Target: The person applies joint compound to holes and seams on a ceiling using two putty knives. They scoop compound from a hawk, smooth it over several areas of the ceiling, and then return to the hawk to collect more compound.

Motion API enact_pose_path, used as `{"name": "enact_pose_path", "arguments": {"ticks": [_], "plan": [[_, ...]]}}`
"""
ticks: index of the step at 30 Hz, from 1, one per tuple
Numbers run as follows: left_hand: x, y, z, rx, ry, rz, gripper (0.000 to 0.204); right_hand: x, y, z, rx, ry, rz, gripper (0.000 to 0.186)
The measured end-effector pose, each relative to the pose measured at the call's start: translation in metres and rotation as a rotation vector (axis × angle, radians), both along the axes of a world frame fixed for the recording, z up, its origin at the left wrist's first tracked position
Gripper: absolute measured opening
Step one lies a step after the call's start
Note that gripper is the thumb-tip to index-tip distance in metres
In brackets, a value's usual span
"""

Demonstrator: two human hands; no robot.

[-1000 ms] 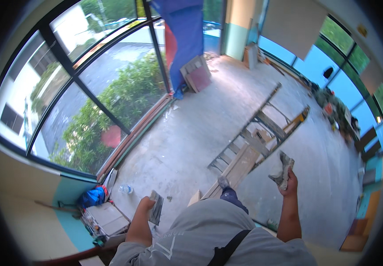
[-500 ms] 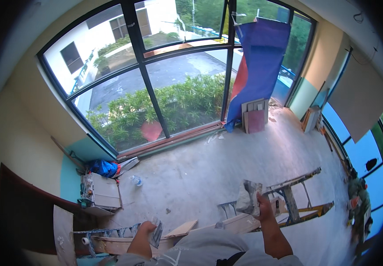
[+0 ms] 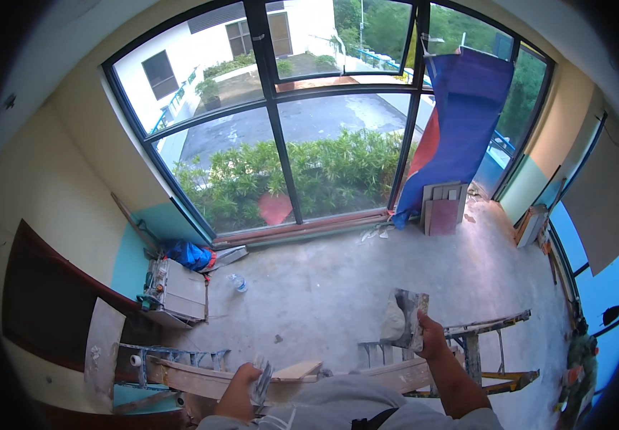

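Note:
My right hand (image 3: 431, 337) is closed round the edge of a smeared flat scraper plate (image 3: 417, 304). A lump of white putty (image 3: 393, 321) clings to the plate's left side. Lower and to the left, my left hand (image 3: 239, 387) grips a putty-smeared scraper (image 3: 261, 378), its blade tilted upward. The scraper's handle is hidden in my fingers. Both hands are held apart in front of me, above a wooden plank (image 3: 202, 380) that crosses below. A short board piece (image 3: 299, 370) lies on the plank between my hands.
Ladder-like supports stand at left (image 3: 180, 352) and right (image 3: 474, 355). A cabinet-like box (image 3: 184, 290) with tools and a blue bag (image 3: 189, 254) sits by the left wall. A plastic bottle (image 3: 238, 283) is on the floor. Tiles (image 3: 440, 215) lean below a blue banner (image 3: 463, 107) at the window.
My view has turned left, so the room sits further right in it. The plate in my right hand has tilted and shows more of its face. Both hands keep their tools.

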State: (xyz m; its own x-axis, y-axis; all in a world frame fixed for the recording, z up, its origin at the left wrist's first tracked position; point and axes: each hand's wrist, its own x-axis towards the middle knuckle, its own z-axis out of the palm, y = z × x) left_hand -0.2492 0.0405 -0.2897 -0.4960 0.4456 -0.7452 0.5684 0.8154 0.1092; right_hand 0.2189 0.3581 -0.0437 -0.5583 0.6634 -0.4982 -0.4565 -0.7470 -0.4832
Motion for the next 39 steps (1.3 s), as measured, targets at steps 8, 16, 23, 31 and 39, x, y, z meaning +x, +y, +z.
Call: {"name": "enact_pose_path", "arguments": {"ticks": [8,16,23,31,39], "plan": [[-0.003,-0.045,0.014,-0.043,0.022,0.076,0.057,-0.069,-0.013,-0.015,0.008,0.154,0.030,0.046],[0.043,-0.120,0.005,0.011,-0.033,-0.255,0.051,-0.114,-0.036,-0.031,0.996,-0.174,0.500,0.044],[0.151,-0.155,-0.010,0.096,0.054,0.415,0.040,-0.135,-0.014,-0.064,1.855,-0.389,0.599,0.046],[0.259,-0.204,0.022,0.118,0.020,0.927,0.036,-0.170,-0.005,-0.110,2.059,-0.310,0.734,0.058],[0.321,-0.217,0.021,0.165,-0.002,1.247,0.032,-0.212,0.002,-0.168,1.248,-0.155,1.118,0.061]]}}
